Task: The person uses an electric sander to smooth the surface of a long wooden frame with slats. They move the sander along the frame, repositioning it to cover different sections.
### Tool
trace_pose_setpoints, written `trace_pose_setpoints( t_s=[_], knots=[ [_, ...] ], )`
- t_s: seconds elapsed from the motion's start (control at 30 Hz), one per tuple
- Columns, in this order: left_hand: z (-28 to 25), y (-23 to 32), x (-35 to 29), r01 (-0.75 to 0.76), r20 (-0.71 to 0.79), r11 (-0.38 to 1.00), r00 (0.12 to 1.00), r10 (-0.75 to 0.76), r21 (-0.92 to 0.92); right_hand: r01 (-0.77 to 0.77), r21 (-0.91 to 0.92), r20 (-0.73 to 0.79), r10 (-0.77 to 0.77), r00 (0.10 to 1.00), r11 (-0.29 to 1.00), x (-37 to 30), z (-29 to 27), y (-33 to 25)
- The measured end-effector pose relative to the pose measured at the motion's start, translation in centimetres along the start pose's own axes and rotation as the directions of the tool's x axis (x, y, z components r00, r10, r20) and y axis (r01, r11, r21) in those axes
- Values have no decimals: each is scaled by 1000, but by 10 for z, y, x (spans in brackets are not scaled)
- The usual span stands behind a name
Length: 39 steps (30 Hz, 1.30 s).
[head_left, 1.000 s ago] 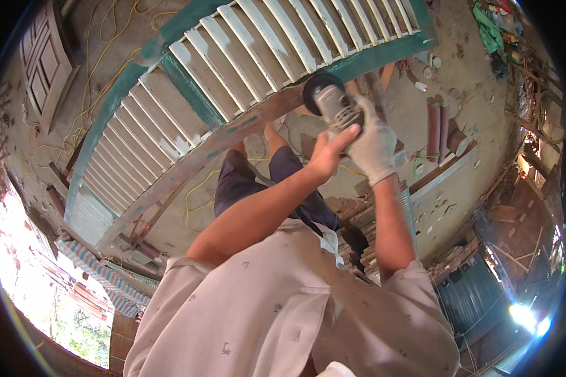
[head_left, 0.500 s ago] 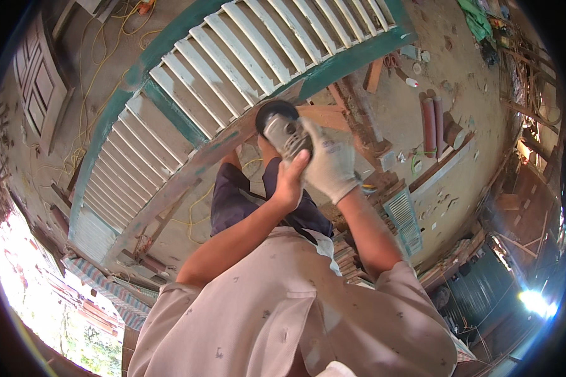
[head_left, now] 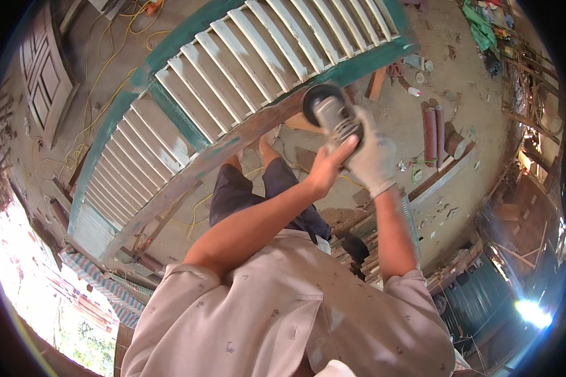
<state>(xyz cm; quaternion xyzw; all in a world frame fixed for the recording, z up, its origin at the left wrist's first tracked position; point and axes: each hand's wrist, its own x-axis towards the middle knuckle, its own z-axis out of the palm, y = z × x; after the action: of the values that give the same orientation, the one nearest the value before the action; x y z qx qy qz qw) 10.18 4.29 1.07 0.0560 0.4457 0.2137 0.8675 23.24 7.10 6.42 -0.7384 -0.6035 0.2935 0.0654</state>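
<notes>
both hands are wrapped round an angle grinder (head_left: 331,115) up around 12 o'clock of the view. the left hand (head_left: 329,167) is bare and closed on the rear of the grey body from below, thumb up along the side. the right hand (head_left: 372,156), in a pale work glove, grips the same body just beside it, at about 3 o'clock from the left one. the grinder's dark round disc end sits at the top, right against the lower rail of a big louvred shutter (head_left: 233,94), white slats in a green frame with the paint worn off along that rail. the shutter runs from 8 o'clock up to 1 o'clock. the person's dark shorts and bare legs show under the rail. off at 3 o'clock on the concrete floor (head_left: 471,119) there are some reddish tubes (head_left: 431,133) and bits of timber. yellow cable (head_left: 116,44) loops across the floor around 11 o'clock.
</notes>
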Motion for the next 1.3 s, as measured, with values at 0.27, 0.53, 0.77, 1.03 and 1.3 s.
trace_pose_setpoints(
  t_s=[0.27,0.53,0.77,1.03,1.3],
  knots=[
    [-77,-36,-57,-181,-75,912,983,165,-369,161,58,241,-170,955,985,-20,62,-55],
    [-76,-37,-47,-189,-28,867,980,198,-461,217,4,221,-213,952,976,-6,60,-56],
    [-44,-27,-18,-163,-63,881,987,151,-445,132,-27,218,-123,968,991,9,32,-37],
    [-46,-24,-23,-141,-12,931,989,146,-337,131,-59,243,-113,963,990,6,29,-38],
    [-26,-23,5,-153,-27,928,988,153,-341,160,-68,125,-151,981,985,24,15,-19]
  ],
)
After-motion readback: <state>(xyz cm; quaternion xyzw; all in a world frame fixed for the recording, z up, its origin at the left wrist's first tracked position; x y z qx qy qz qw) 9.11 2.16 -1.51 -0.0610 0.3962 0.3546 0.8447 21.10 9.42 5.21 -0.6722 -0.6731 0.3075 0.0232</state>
